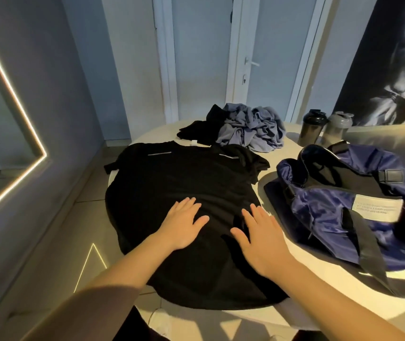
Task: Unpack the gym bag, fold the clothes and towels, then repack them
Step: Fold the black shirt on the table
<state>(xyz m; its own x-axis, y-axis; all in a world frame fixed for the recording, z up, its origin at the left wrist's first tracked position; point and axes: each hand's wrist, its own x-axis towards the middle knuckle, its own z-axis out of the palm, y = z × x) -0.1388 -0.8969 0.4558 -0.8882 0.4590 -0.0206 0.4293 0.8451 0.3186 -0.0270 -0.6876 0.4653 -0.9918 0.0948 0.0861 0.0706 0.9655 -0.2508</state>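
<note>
A black T-shirt [172, 178] lies spread flat on the white table [295, 267], its collar toward the far side. My left hand [184, 223] rests palm down on the shirt's lower middle, fingers apart. My right hand [258, 236] lies flat beside it on the shirt, fingers spread too. The navy gym bag [332, 205] sits unzipped at the right, with black straps and a white label. A crumpled grey-blue cloth [253, 131] and a black garment [196, 131] are heaped at the table's far end.
Two dark shaker bottles [312, 127] [336, 126] stand upright behind the bag. The shirt's left edge hangs over the table's rim. A tiled floor [85, 230] lies to the left, a lit mirror on the left wall, and white doors beyond the table.
</note>
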